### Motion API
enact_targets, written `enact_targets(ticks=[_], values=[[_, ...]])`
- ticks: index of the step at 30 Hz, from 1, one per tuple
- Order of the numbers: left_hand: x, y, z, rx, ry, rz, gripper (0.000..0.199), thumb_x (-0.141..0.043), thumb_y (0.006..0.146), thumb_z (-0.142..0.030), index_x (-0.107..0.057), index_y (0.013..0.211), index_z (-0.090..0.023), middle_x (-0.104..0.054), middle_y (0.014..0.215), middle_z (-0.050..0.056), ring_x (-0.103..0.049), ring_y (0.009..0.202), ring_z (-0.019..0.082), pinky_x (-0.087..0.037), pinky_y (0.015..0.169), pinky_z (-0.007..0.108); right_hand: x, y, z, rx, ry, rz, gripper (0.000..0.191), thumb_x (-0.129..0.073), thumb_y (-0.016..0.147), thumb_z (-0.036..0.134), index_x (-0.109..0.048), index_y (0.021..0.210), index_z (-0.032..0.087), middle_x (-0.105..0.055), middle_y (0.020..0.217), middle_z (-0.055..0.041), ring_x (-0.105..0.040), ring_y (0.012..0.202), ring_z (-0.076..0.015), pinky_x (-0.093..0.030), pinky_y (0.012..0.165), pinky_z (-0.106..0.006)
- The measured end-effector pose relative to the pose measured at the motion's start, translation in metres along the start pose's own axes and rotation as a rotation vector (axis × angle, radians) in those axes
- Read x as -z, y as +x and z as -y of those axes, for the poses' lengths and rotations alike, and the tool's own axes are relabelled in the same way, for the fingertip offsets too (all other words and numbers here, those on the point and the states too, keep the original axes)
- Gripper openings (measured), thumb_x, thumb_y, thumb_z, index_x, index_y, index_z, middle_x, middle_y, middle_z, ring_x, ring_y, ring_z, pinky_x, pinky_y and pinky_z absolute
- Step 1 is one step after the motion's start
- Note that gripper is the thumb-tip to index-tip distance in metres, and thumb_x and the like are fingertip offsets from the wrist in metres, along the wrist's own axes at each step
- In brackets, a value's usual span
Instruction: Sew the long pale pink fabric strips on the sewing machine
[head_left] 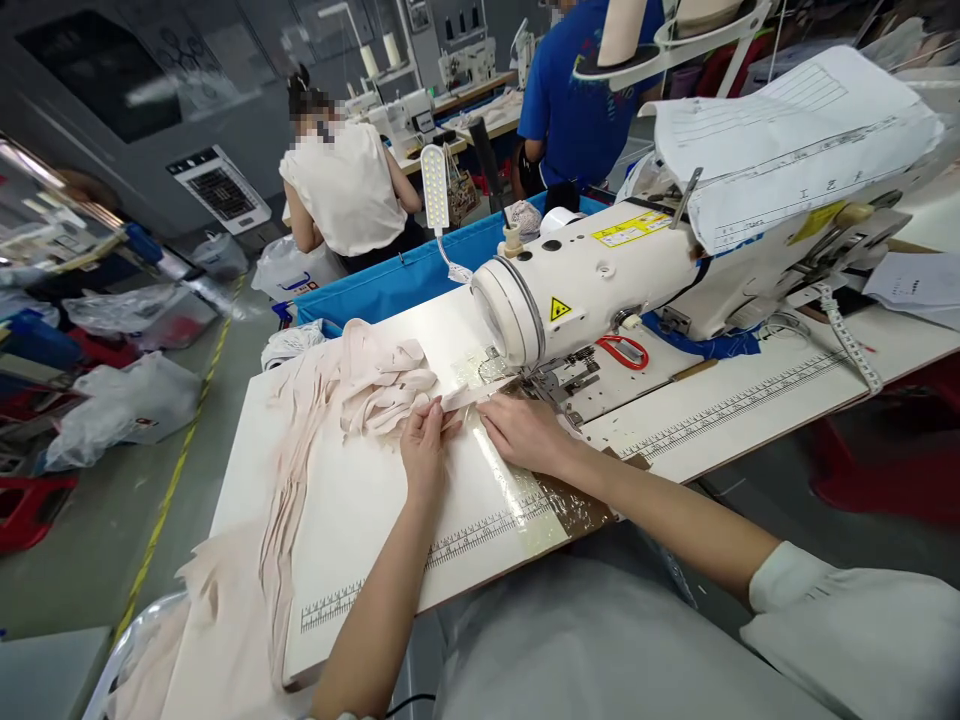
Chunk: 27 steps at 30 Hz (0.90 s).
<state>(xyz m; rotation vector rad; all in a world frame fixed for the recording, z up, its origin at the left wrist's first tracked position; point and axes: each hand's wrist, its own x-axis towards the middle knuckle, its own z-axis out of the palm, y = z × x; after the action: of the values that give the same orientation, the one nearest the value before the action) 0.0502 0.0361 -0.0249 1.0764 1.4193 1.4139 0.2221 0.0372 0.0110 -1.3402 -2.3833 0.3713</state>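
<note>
A narrow pale pink fabric strip (469, 396) runs toward the needle area of a white sewing machine (585, 275). My left hand (426, 440) pinches the strip's left part between thumb and fingers. Just right of it, my right hand (521, 430) is closed at the strip's edge beside the machine's metal parts, its fingertips pressed together on the cloth. Left of my hands lies a loose pile of pink fabric (382, 380), and long pink strips (289, 500) hang over the table's left side.
The white table (352, 520) has printed rulers along its front edge. Red-handled snips (624, 352) lie behind the right forearm. A blue cloth bin (375, 290) and a lamp (435, 190) stand behind. Papers (795, 150) rest on the machine. Two people sit farther back.
</note>
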Motion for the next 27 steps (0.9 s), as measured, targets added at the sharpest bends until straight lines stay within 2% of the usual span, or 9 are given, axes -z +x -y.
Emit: enact_targets(ticks=[3, 6, 8, 13, 17, 21, 24, 27], values=[[0.002, 0.003, 0.003, 0.116, -0.190, -0.014, 0.030, -0.071, 0.076, -0.037, -0.060, 0.096, -0.019, -0.069, 0.090, 0.003, -0.071, 0.085, 0.016, -0.058, 0.087, 0.035, -0.012, -0.003, 0.000, 0.011, 0.113, -0.104, 0.030, -0.035, 0.100, 0.024, -0.063, 0.102, 0.015, -0.068, 0.096, -0.0072, -0.060, 0.075, -0.0144, -0.037, 0.058, -0.025], [0.003, 0.000, 0.003, 0.202, -0.315, -0.001, 0.028, -0.074, 0.074, -0.030, -0.060, 0.095, -0.018, -0.069, 0.085, 0.002, -0.072, 0.083, 0.016, -0.057, 0.092, 0.038, -0.017, -0.003, -0.002, -0.096, 0.248, -0.233, 0.025, -0.039, 0.098, 0.025, -0.061, 0.107, 0.015, -0.069, 0.098, -0.0071, -0.060, 0.075, -0.0142, -0.039, 0.061, -0.024], [0.002, -0.003, 0.001, 0.238, -0.368, 0.016, 0.027, -0.074, 0.074, -0.027, -0.059, 0.095, -0.018, -0.069, 0.082, 0.001, -0.072, 0.081, 0.015, -0.056, 0.094, 0.039, -0.017, 0.001, -0.004, -0.158, 0.355, -0.247, 0.025, -0.043, 0.096, 0.026, -0.059, 0.112, 0.016, -0.069, 0.095, -0.0057, -0.060, 0.074, -0.0140, -0.039, 0.062, -0.024], [-0.003, -0.011, -0.003, 0.280, -0.435, 0.067, 0.028, -0.074, 0.072, -0.024, -0.058, 0.094, -0.019, -0.068, 0.076, -0.002, -0.071, 0.076, 0.013, -0.054, 0.097, 0.041, -0.021, 0.010, -0.012, -0.241, 0.601, -0.141, 0.029, -0.050, 0.091, 0.035, -0.061, 0.110, 0.016, -0.066, 0.084, -0.0012, -0.053, 0.060, -0.0109, -0.039, 0.058, -0.023], [-0.004, -0.012, -0.003, 0.299, -0.455, 0.101, 0.027, -0.076, 0.070, -0.024, -0.056, 0.087, -0.019, -0.067, 0.077, -0.003, -0.071, 0.076, 0.012, -0.054, 0.097, 0.040, -0.025, 0.013, -0.019, -0.261, 0.721, -0.112, 0.027, -0.056, 0.087, 0.040, -0.062, 0.098, 0.017, -0.066, 0.083, -0.0007, -0.056, 0.066, -0.0119, -0.041, 0.060, -0.023], [-0.005, -0.010, -0.002, 0.309, -0.458, 0.111, 0.026, -0.076, 0.068, -0.023, -0.055, 0.084, -0.020, -0.066, 0.079, -0.004, -0.071, 0.077, 0.013, -0.055, 0.096, 0.040, -0.018, 0.014, -0.020, -0.280, 0.715, -0.024, 0.014, -0.055, 0.085, 0.030, -0.061, 0.082, 0.017, -0.067, 0.074, 0.0004, -0.056, 0.064, -0.0119, -0.039, 0.059, -0.023], [-0.005, -0.010, -0.002, 0.318, -0.458, 0.108, 0.027, -0.076, 0.068, -0.023, -0.054, 0.083, -0.019, -0.066, 0.078, -0.004, -0.071, 0.077, 0.013, -0.056, 0.093, 0.040, -0.012, 0.011, -0.018, -0.320, 0.726, 0.039, 0.016, -0.048, 0.085, 0.021, -0.064, 0.085, 0.016, -0.068, 0.072, 0.0003, -0.052, 0.055, -0.0103, -0.037, 0.054, -0.023], [-0.006, -0.010, -0.003, 0.328, -0.455, 0.102, 0.027, -0.076, 0.068, -0.023, -0.054, 0.084, -0.019, -0.065, 0.075, -0.004, -0.071, 0.075, 0.012, -0.057, 0.092, 0.039, -0.011, 0.010, -0.017, -0.328, 0.739, 0.048, 0.017, -0.050, 0.085, 0.023, -0.065, 0.089, 0.015, -0.069, 0.072, 0.0001, -0.050, 0.053, -0.0099, -0.035, 0.051, -0.022]])
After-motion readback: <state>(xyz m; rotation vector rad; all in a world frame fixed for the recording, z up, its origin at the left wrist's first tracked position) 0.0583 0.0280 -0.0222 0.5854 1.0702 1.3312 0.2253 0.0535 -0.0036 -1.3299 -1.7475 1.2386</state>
